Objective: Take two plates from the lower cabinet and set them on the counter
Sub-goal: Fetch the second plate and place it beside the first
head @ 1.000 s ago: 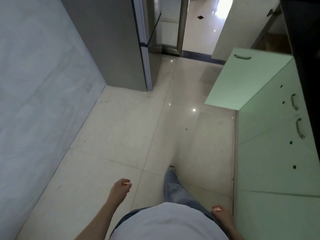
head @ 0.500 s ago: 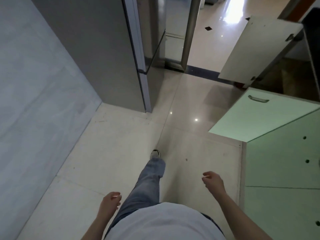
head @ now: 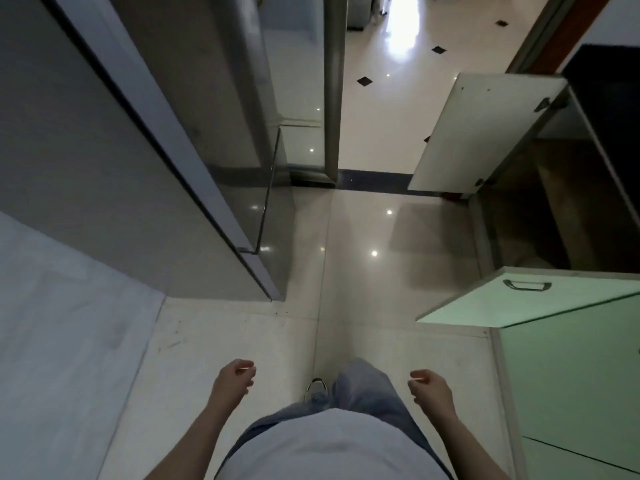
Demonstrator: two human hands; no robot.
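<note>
I look down at a tiled floor while walking. My left hand (head: 231,379) and my right hand (head: 430,388) hang in front of my waist, fingers loosely curled, holding nothing. On the right, a lower cabinet (head: 540,216) stands with two doors swung out: a pale green door (head: 519,303) with a metal handle, and a white door (head: 485,133) farther off. The cabinet's inside is dark, and no plates show in it. The black counter (head: 613,91) edge runs along the upper right.
A grey fridge (head: 145,161) with a long handle stands at the left, beside a grey wall (head: 62,341). A metal door frame post (head: 334,91) stands ahead, with a bright tiled room beyond. Closed green cabinet fronts (head: 571,393) line the right.
I have stepped forward toward the open cabinet doors. My right hand swung forward from my side; my left hand moved up and closer to the middle. Both stay empty.
</note>
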